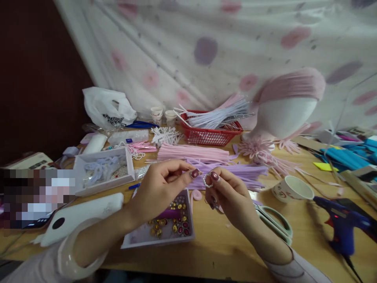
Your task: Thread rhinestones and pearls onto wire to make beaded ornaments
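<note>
At the centre of the frame the left hand (160,184) and right hand (228,196) both pinch a small bead ring (207,181) above the tray of gems (188,232); steady fingertip pressure probably keeps it from slipping

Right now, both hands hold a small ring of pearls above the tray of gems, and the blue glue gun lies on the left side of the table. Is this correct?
Not quite. The head view shows the blue glue gun on the right side of the table, not the left. The rest stands: the left hand and right hand hold the small ring of pearls above the tray of gems.
</note>
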`<action>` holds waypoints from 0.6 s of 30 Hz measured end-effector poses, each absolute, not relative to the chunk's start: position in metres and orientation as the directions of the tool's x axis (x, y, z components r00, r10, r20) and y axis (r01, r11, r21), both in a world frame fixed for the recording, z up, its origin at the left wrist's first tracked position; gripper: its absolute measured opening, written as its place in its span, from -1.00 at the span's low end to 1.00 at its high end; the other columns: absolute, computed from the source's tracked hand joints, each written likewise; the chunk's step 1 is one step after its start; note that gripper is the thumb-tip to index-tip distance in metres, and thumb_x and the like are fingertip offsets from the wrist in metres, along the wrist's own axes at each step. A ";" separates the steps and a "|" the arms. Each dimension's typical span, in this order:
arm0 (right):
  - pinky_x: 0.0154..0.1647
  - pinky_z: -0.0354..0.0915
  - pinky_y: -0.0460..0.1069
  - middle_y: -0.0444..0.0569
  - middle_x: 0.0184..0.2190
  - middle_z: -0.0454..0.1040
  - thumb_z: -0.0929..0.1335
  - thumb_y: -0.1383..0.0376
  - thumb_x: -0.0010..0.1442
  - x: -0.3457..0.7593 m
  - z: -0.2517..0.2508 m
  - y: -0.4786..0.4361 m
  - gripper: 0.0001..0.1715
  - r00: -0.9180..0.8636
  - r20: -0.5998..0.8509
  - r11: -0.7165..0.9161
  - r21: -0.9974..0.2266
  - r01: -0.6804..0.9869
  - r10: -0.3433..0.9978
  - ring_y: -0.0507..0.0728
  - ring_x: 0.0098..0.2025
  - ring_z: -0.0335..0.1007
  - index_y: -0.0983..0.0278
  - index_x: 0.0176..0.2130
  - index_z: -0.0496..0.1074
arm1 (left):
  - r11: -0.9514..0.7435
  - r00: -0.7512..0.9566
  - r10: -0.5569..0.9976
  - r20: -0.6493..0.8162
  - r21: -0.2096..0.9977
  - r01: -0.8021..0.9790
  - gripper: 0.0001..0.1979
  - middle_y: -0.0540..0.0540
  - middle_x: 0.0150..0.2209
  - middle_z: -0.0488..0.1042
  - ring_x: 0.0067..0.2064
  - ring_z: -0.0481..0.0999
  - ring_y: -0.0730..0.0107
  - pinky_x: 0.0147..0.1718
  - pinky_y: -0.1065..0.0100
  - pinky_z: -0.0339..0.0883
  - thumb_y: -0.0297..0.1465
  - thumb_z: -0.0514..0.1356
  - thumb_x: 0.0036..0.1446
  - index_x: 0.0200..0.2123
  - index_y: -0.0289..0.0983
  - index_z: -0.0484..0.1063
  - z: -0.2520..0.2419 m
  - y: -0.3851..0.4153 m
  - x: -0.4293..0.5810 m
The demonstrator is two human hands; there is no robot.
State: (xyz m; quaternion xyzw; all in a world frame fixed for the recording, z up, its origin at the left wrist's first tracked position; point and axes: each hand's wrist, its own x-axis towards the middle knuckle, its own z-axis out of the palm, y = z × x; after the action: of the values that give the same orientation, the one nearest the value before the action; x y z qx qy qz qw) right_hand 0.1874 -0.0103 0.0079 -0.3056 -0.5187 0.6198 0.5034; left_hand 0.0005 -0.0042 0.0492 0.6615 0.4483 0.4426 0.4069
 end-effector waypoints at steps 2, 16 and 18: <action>-0.59 0.09 -0.13 -0.28 -0.68 0.21 0.37 0.09 0.31 0.181 0.014 -0.008 -0.69 -0.318 0.149 0.040 -0.945 -0.325 0.936 -0.06 -0.65 0.10 0.25 -0.37 0.39 | -0.249 0.120 0.966 0.230 0.951 0.184 -0.81 -0.01 -0.52 0.46 -0.50 0.30 0.47 -0.56 0.45 0.15 -0.26 0.26 0.09 -0.37 -0.27 0.58 0.050 -0.006 -0.002; -0.66 0.04 -0.14 -0.28 -0.71 0.18 0.44 0.07 0.22 0.144 0.040 0.010 -0.63 -0.461 0.118 -0.050 -0.941 -0.335 0.879 -0.09 -0.69 -0.01 0.27 -0.45 0.38 | -0.431 -0.112 0.884 0.453 0.885 0.179 -0.91 0.04 -0.44 0.50 -0.45 0.42 0.49 -0.47 0.49 0.32 -0.36 0.24 0.21 -0.36 -0.18 0.51 0.041 -0.027 -0.016; -0.67 0.03 -0.15 -0.25 -0.68 0.26 0.44 0.08 0.22 0.145 0.041 0.009 -0.62 -0.475 0.106 -0.064 -0.942 -0.328 0.873 -0.10 -0.68 0.00 0.27 -0.45 0.38 | -0.439 -0.139 0.874 0.465 0.880 0.179 -0.91 0.05 -0.44 0.48 -0.45 0.41 0.50 -0.48 0.50 0.31 -0.37 0.23 0.22 -0.37 -0.18 0.49 0.040 -0.029 -0.013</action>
State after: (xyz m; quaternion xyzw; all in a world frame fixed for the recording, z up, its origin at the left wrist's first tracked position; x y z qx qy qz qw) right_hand 0.1454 0.0095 0.0406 -0.2606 -0.5231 0.6811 0.4410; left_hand -0.0129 -0.0288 0.0401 0.5908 0.4459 0.6089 0.2853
